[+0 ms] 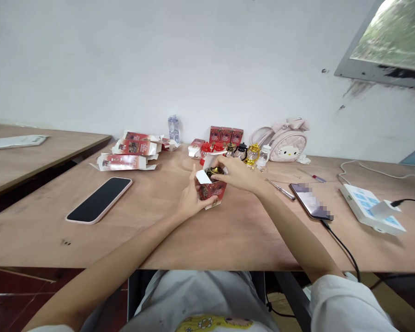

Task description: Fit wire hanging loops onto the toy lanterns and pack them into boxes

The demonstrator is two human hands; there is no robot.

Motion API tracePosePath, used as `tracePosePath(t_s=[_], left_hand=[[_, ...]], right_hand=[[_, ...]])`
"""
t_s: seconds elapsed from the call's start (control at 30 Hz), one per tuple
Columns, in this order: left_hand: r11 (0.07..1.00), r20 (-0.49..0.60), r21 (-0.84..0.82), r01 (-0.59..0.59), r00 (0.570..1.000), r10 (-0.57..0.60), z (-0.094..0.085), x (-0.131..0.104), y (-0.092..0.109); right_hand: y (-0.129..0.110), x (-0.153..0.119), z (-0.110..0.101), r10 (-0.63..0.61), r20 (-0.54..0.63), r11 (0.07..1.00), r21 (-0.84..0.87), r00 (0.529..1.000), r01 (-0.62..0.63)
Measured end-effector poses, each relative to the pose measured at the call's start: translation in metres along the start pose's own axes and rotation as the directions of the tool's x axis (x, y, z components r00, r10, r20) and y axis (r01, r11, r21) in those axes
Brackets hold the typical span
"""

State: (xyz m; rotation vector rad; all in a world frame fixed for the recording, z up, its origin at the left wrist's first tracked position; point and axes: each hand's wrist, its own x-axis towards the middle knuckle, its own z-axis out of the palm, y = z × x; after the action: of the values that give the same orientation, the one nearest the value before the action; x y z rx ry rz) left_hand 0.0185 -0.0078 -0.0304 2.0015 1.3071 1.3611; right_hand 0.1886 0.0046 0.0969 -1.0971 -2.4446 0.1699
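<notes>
My left hand (192, 198) is closed round the side of a small red printed cardboard box (214, 191), its thumb across the front. The box stands upright on the table with its white top flaps (203, 177) raised. Inside the opening shows the dark and gold top of a small lantern (215, 171); its lower part is hidden in the box. Over the opening, my right hand (237, 173) has thumb and fingers closed about the lantern's top. Just behind the box stand several small lanterns, among them a gold one (253, 154) and a white one (263, 156).
Flattened red boxes (133, 147) lie at the back left, near a clear bottle (174, 129). Closed red boxes (226, 134) and a pink bag (288, 143) stand along the wall. Phones (100, 200), screwdrivers (281, 189) and a power strip (373, 210) lie on the table (228, 240).
</notes>
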Motion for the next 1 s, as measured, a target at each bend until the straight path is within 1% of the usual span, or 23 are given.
tracePosePath(t_s=[0.07,0.13,0.2,0.27,0.33,0.43,0.53,0.67,0.73,0.83,0.87,0.93,1.0], left_hand=[[1.000,0.023,0.022,-0.003,1.000,0.003,-0.001,0.000,0.002],[0.999,0.040,0.021,-0.040,0.998,0.039,-0.001,0.001,0.002],[0.995,0.043,0.032,-0.090,0.995,0.088,-0.002,0.001,-0.002],[0.987,0.044,0.076,-0.141,0.990,0.138,-0.003,0.002,-0.006],[0.975,0.052,0.115,-0.189,0.982,0.184,-0.004,0.002,-0.008],[0.962,0.050,0.122,-0.245,0.969,0.241,-0.006,0.002,-0.007],[0.953,0.046,0.093,-0.289,0.957,0.286,-0.009,0.003,-0.003],[0.943,0.059,0.028,-0.332,0.942,0.330,-0.016,0.006,-0.001],[0.933,0.081,0.004,-0.359,0.930,0.358,-0.018,0.007,0.000],[0.925,0.123,-0.029,-0.380,0.917,0.380,-0.021,0.009,0.003],[0.927,0.139,-0.036,-0.373,0.917,0.374,-0.021,0.009,0.003],[0.938,0.154,-0.043,-0.344,0.925,0.347,-0.021,0.009,0.003],[0.950,0.137,-0.056,-0.306,0.940,0.311,-0.020,0.010,0.001]], right_hand=[[-0.001,-0.001,-0.004,-0.005,0.042,1.000,-0.022,0.999,0.006],[-0.002,-0.002,-0.008,-0.032,0.092,0.999,-0.020,0.995,0.034],[0.000,-0.003,-0.010,-0.091,0.145,0.996,0.015,0.985,0.090],[0.004,-0.003,-0.011,-0.150,0.164,0.986,0.093,0.975,0.136],[0.011,-0.003,-0.013,-0.200,0.133,0.963,0.211,0.971,0.170],[0.023,-0.002,-0.016,-0.231,0.024,0.916,0.342,0.973,0.209],[0.033,-0.001,-0.015,-0.182,-0.070,0.903,0.382,0.981,0.195],[0.041,0.004,-0.005,-0.122,-0.124,0.864,0.475,0.985,0.167],[0.042,0.007,0.001,-0.088,-0.162,0.865,0.477,0.983,0.156],[0.038,0.010,0.005,-0.074,-0.204,0.903,0.401,0.976,0.153],[0.036,0.011,0.005,-0.096,-0.200,0.913,0.373,0.975,0.166],[0.030,0.010,0.002,-0.167,-0.149,0.917,0.339,0.975,0.209],[0.024,0.007,-0.002,-0.237,-0.036,0.912,0.336,0.971,0.235]])
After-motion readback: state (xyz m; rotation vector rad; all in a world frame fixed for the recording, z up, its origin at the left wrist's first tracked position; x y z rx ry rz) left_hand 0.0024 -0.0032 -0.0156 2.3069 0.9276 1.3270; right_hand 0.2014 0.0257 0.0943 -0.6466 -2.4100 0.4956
